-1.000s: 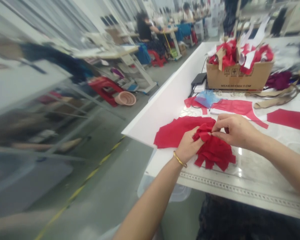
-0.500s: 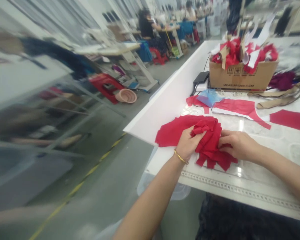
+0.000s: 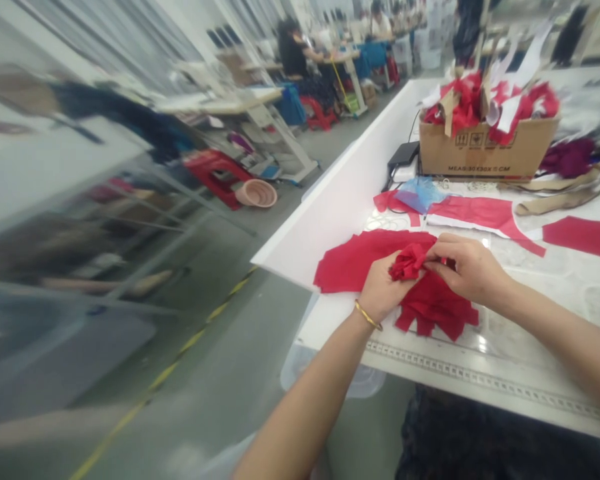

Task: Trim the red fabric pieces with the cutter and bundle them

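Head view: the left hand (image 3: 381, 288) grips scrunched red cloth (image 3: 408, 262), and the right hand (image 3: 469, 267) pinches its edge between finger and thumb.

Left hand (image 3: 384, 288): fingers mostly hidden behind red cloth (image 3: 408, 261), forearm (image 3: 305, 400) cut off at the bottom edge. Red panel (image 3: 583, 237): right end beyond the frame; ruler (image 3: 450, 368): figures too small to read. Side table (image 3: 45, 177): blurred, cut off at left; tub (image 3: 365, 383): upper part hidden by the worktable (image 3: 330, 317).
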The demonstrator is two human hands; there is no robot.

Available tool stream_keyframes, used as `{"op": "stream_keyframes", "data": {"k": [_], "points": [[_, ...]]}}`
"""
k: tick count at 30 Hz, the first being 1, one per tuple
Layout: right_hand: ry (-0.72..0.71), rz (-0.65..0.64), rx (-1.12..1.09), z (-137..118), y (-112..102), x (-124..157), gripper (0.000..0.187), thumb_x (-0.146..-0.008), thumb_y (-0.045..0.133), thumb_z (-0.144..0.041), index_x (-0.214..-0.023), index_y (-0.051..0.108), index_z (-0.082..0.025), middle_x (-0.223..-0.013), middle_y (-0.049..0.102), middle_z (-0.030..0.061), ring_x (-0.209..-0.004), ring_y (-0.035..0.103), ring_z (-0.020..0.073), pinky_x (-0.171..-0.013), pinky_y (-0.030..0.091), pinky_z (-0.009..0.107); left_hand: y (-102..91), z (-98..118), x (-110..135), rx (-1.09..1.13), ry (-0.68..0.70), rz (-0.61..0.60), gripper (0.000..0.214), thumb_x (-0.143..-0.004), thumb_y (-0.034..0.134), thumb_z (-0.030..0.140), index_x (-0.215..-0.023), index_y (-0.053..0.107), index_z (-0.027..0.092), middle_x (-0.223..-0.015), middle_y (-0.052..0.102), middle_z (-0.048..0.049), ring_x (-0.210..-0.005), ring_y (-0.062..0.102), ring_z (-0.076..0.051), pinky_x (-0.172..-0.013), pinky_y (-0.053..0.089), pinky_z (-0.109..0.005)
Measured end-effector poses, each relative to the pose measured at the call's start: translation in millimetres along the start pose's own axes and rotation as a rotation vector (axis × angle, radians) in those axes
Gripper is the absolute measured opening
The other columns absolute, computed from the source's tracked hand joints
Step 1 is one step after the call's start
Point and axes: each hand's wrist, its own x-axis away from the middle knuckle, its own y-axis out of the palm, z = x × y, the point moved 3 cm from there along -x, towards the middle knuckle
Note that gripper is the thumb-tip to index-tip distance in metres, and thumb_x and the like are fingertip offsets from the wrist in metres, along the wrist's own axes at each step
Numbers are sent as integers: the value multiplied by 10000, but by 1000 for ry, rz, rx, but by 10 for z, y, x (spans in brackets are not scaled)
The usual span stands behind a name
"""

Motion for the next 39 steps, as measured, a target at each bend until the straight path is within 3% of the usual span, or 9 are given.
{"op": "stream_keyframes", "data": {"k": [7,16,22,27,29,31,34,36,39], "points": [[201,-427,231,185,-36,224,74,-767,711,-159,-831,705,-197,-916,654,13,-746,553,148,-639,362,273,-30,-73,-18,216,-102,101,469,-484,855,478,-751,706,123,-756,682,-54,-802,607,-204,-739,509,-299],[92,-96,64,84,-157,31,87,-827,657,-161,-744,680,-166,-806,622,23,-675,504,117,-638,368,259,-42,-93,-12,220,-152,123,504,-542,819,547,-787,714,119,-812,703,-64,-823,611,-193,-774,502,-289],[11,-11,70,-23,-69,-112,116,-794,600,-67,-700,582,-132,-768,577,22,-666,460,109,-623,329,247,-6,33,-9,59,-53,-18,421,-490,877,417,-762,720,138,-746,676,-32,-734,570,-169,-691,487,-265],[-37,64,6,-74,-96,-100,39,-810,626,-117,-793,614,-150,-837,592,27,-678,492,111,-649,369,249,-12,-4,-16,88,-54,54,383,-511,860,412,-733,718,135,-689,652,-26,-710,561,-168,-665,480,-269],[7,-4,30,-32,-115,-44,103,-784,710,-203,-829,627,-163,-874,608,24,-672,503,110,-644,382,250,-23,-57,-24,166,-96,82,417,-502,860,424,-758,720,125,-678,646,-26,-690,552,-159,-623,458,-256],[87,-194,124,42,-94,33,218,-707,794,-260,-836,640,-176,-900,628,20,-670,512,117,-609,363,249,-32,-95,-33,231,-131,105,453,-475,868,429,-772,721,119,-668,643,-23,-678,548,-151,-607,441,-246],[188,-401,250,153,-62,133,145,-715,768,-205,-811,661,-186,-934,659,22,-734,550,146,-594,325,256,-41,-111,-43,292,-161,146,477,-456,872,455,-754,717,116,-655,644,-18,-680,562,-147,-640,454,-251],[228,-372,193,189,-77,144,21,-798,674,-169,-789,658,-179,-893,672,23,-758,563,148,-629,351,261,-42,-110,-45,336,-191,161,492,-449,872,475,-741,713,113,-650,647,-22,-692,585,-157,-669,471,-265],[291,-257,6,198,-126,105,141,-866,601,-224,-742,632,-164,-756,660,19,-677,547,133,-649,390,268,-39,-103,-49,386,-228,158,520,-424,879,485,-742,711,110,-659,659,-35,-720,622,-191,-708,497,-303]]}}
